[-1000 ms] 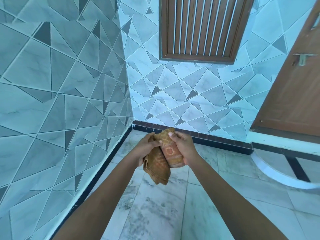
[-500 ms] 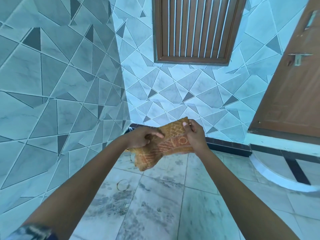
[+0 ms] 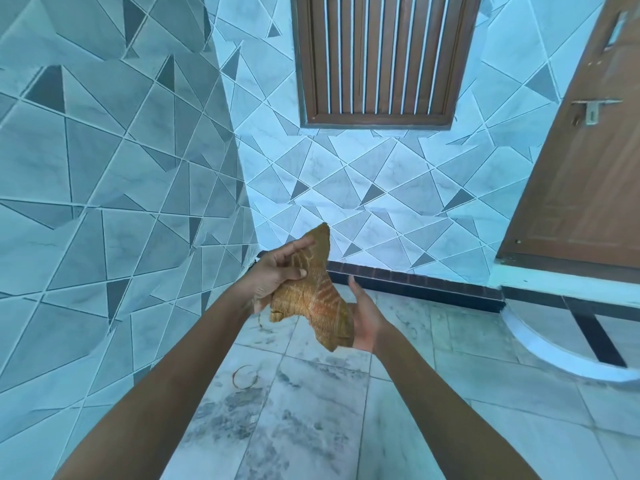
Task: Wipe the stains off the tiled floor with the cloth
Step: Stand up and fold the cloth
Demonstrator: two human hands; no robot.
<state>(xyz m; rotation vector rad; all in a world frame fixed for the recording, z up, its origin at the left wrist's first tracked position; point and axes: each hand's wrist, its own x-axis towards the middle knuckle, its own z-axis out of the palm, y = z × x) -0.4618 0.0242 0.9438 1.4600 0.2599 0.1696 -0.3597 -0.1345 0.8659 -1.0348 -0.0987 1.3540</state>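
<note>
Orange-brown patterned cloth (image 3: 313, 296) is held in the air in front of the person, well above the tiled floor (image 3: 398, 427) and near the far-left corner of the room.

**Hand state**
- Left hand (image 3: 273, 275): thumb and fingers are curled round the upper half of the cloth and pinch it.
- Right hand (image 3: 365, 317): the palm faces the cloth with the fingers nearly straight, gripping nothing. The lower end of the cloth hangs against this palm; whether it rests there or only passes in front cannot be told.

**Change**
- One second ago both hands held the cloth bunched together.
- Half a second ago both hands pinched it and stretched it flat between them.
- The right hand has now let go, so the cloth hangs from the left hand as a long, loosely folded strip.

**Meaning for the task**
- This appears to be preparation: the cloth is being shaken out or refolded into a wiping pad.
- Wiping has not begun. The grey stains (image 3: 242, 407) on the near floor tiles and the brown ring-shaped mark (image 3: 244, 375) beside them are untouched.
- The next move probably calls for gathering the cloth in one hand and lowering it to the stained tiles.
</note>
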